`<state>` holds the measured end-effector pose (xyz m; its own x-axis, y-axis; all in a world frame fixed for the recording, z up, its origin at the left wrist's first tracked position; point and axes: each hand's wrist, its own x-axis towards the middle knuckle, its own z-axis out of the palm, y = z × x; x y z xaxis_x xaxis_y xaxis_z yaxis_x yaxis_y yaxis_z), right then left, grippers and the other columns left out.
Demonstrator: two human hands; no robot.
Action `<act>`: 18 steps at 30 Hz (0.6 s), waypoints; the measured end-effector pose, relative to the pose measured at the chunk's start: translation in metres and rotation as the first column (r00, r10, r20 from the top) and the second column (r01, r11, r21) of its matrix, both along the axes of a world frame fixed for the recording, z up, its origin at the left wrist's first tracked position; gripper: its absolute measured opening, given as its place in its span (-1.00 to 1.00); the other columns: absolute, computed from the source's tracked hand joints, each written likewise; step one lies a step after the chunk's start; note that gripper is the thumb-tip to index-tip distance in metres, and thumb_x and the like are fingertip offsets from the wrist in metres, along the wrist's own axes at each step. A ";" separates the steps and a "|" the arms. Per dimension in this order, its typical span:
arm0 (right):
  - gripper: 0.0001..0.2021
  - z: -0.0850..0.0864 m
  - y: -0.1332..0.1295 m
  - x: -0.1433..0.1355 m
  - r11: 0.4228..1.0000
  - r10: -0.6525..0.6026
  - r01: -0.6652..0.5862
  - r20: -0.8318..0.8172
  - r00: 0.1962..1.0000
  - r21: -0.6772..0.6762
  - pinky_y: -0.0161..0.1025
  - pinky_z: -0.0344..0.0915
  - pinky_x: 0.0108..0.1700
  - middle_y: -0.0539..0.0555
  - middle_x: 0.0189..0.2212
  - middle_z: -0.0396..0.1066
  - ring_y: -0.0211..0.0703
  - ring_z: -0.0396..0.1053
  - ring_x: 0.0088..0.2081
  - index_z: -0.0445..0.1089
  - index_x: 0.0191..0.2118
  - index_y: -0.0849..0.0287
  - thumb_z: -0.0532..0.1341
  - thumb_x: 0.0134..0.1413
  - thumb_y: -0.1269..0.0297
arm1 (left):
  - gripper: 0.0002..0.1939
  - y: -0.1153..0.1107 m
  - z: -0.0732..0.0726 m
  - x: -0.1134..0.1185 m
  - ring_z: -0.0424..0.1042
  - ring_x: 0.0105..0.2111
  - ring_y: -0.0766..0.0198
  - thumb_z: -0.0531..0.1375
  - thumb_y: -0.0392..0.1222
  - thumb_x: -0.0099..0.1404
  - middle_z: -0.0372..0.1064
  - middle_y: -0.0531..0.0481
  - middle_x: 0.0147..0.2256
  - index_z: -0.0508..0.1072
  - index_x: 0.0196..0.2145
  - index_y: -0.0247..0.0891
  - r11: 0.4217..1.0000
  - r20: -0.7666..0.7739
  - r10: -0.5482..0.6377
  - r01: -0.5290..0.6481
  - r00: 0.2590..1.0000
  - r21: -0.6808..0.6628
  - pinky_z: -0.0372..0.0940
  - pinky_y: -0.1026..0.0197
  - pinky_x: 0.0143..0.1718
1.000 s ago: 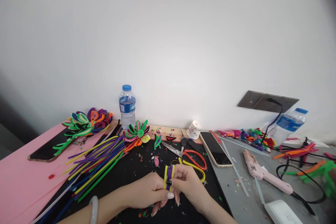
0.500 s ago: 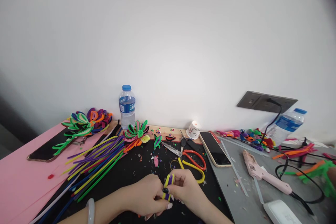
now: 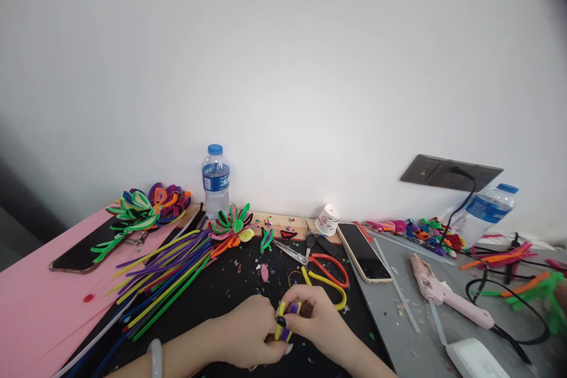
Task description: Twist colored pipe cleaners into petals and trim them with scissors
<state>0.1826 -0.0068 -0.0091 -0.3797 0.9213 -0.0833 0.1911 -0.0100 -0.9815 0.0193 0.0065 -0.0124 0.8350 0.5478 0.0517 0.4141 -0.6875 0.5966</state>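
A small yellow-and-purple pipe cleaner bundle (image 3: 286,322) was pinched between the left hand (image 3: 248,336) and right hand (image 3: 316,322), low over the black surface (image 3: 221,289). Red-handled scissors (image 3: 316,263) were seen just behind, loose pipe cleaners (image 3: 163,277) off to the left.

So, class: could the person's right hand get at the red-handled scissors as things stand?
Probably yes. The scissors lie just beyond the right hand on the black mat with nothing between them, but that hand and the left hand are both gripping the pipe-cleaner bundle.
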 end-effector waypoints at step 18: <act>-0.92 0.008 0.008 0.003 0.993 -0.117 0.117 -0.003 0.993 0.012 -0.45 -0.02 -0.61 -0.15 -0.70 0.08 -0.41 0.03 -0.65 0.22 -0.56 0.20 0.15 -0.14 0.44 | -0.63 0.004 -0.011 -0.001 -0.05 -0.76 0.50 0.04 -0.21 0.14 -0.06 0.20 -0.79 0.02 -0.75 -0.26 0.945 0.127 0.157 -0.112 0.979 -0.307 -0.09 0.41 -0.71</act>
<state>0.1858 0.0013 -0.0007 -0.2693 0.9604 -0.0713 0.1869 -0.0205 -0.9822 0.0185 0.0103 -0.0232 0.7479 0.6636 -0.0138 0.3824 -0.4137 0.8262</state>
